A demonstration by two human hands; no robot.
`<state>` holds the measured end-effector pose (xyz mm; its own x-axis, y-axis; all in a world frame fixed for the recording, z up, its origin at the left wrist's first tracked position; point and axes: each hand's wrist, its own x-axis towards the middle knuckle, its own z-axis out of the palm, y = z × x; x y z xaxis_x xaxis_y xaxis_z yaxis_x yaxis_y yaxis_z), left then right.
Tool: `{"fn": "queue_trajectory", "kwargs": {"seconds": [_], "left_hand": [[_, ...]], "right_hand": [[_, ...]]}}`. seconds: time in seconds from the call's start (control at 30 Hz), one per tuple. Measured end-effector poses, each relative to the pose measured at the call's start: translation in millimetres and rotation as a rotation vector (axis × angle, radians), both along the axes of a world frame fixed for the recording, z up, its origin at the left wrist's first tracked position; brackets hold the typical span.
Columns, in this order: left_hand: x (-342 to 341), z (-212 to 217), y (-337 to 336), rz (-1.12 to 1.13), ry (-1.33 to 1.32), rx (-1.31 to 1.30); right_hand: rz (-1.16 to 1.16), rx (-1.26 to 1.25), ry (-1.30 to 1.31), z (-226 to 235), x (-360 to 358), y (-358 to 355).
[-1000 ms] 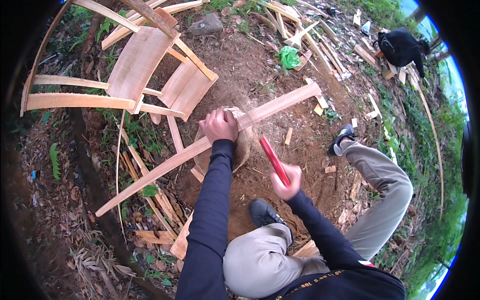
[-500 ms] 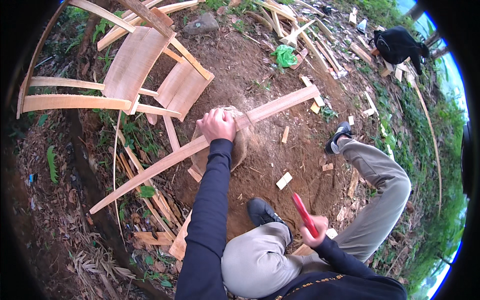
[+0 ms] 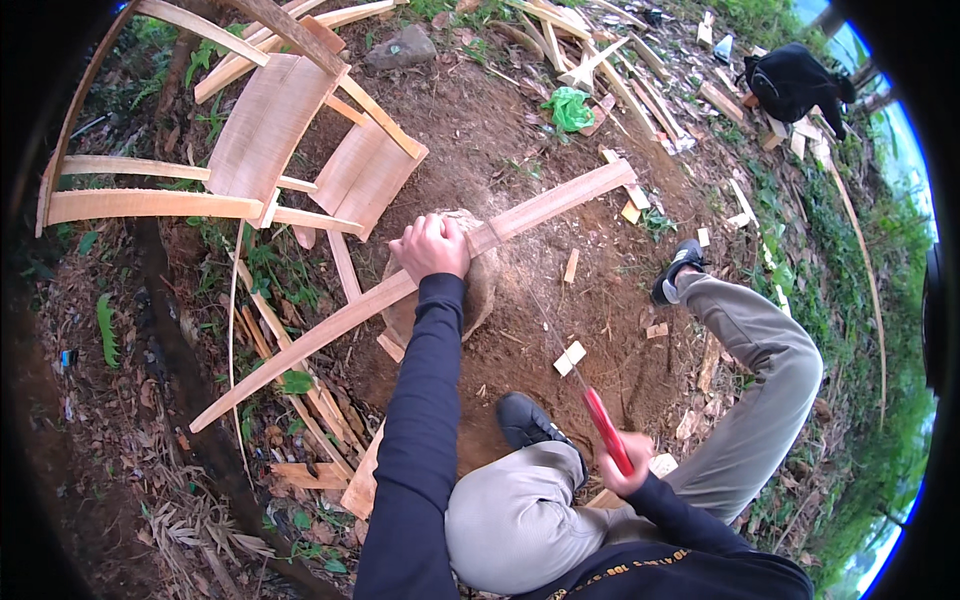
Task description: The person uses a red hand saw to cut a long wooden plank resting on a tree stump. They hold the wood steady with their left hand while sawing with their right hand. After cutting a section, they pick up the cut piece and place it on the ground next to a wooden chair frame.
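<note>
A long, pale wooden plank (image 3: pixel 562 197) lies slantwise across a round wood stump (image 3: pixel 481 293). My left hand (image 3: pixel 430 247) is closed over the plank above the stump, pressing it down. A hand saw (image 3: pixel 608 430) with a red handle is in my right hand (image 3: pixel 629 466), whose fingers wrap round the grip. From the handle its thin blade runs up and left toward the plank, just right of my left hand. A dark line crosses the plank there. Blur hides how deep the blade sits in the wood.
Curved wooden chair-like frames with broad panels (image 3: pixel 268 125) stand at the far left. Loose strips (image 3: pixel 318 405) lie left of my arm. Offcuts (image 3: pixel 570 358), a green plastic bag (image 3: pixel 568 109), a grey rock (image 3: pixel 402 48) and a black bag (image 3: pixel 795 85) rest on the dirt.
The plank has turned slightly, its far end shifting away from me and its near end right and closer. The saw blade shows more plainly now. My left hand has barely moved.
</note>
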<state>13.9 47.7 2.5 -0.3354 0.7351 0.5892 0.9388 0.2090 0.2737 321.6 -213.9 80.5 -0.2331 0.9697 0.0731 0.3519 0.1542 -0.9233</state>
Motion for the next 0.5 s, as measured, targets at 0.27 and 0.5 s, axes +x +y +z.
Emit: {"fn": "queue_trajectory", "kwargs": {"seconds": [0.27,0.5], "left_hand": [[0,2,1,-0.076,-0.014,0.004],[2,1,-3,-0.017,-0.010,-0.015]], "right_hand": [[-0.021,0.058,0.051,-30,-53,83],[-0.096,0.044,0.175,-25,-99,132]]}}
